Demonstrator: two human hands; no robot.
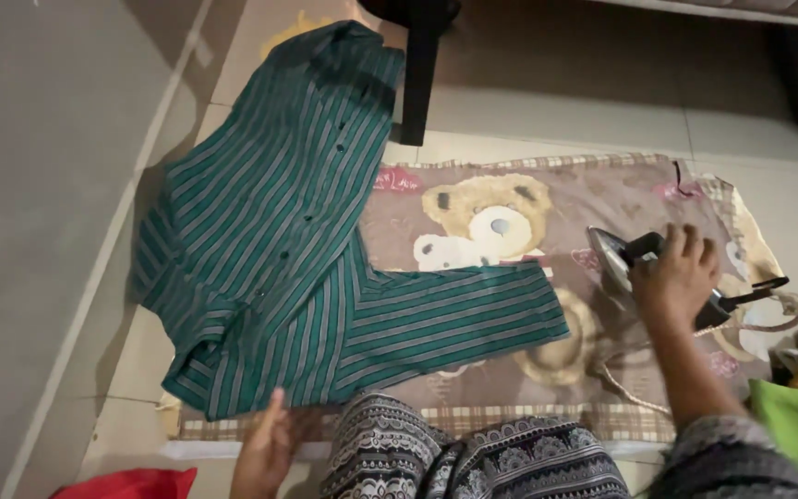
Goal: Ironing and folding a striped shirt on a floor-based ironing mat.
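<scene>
Tiled floor (547, 115) is being covered by a brown blanket (621, 189) printed with a teddy bear, which is serving as the surface; a green striped shirt (270, 249) is being spread across the blanket's left part, with its body running over the edge onto the tiles and one sleeve (454, 314) lying flat toward the middle; patterned trousers (473, 453) are being shown at the lower edge; a dark furniture leg (420, 69) is standing just beyond the shirt's collar; an iron (634, 259) is being gripped at its handle by the right hand (678, 277), fingers wrapped closed, on the blanket just right of the sleeve's cuff; the left hand (265, 448) is being pressed flat, fingers extended, against the shirt's lower hem.
</scene>
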